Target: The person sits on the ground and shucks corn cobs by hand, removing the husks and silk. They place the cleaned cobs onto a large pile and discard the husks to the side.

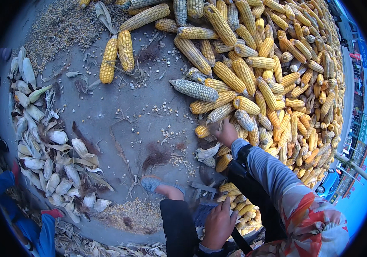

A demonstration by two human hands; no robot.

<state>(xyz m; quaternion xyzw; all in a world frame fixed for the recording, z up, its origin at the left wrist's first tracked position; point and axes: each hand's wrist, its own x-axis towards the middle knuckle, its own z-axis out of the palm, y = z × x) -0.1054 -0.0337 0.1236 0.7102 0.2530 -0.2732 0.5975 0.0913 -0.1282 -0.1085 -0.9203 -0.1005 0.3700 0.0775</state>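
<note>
My right hand [227,133] reaches to the near edge of a large heap of husked corn cobs [267,90]. Its blurred fingers meet a yellow cob [202,131]; whether they grip it is hard to see. Just below lies a cob partly in dry husk [207,155]. Low in the view, my left hand [217,221] is back upward, thumb apart from the fingers, with nothing seen in it. Beside that hand are a purple plastic item [200,214] and more yellow cobs [246,208]. A pale grey-white cob [194,90] sticks out from the heap.
Ears still in husk [53,160] form a pile at left. Loose kernels [132,215] cover ground near my shoe [157,183]; more kernels [64,29] lie top left. A person in blue trousers [47,231] is at lower left. A blue car [328,184] stands at right.
</note>
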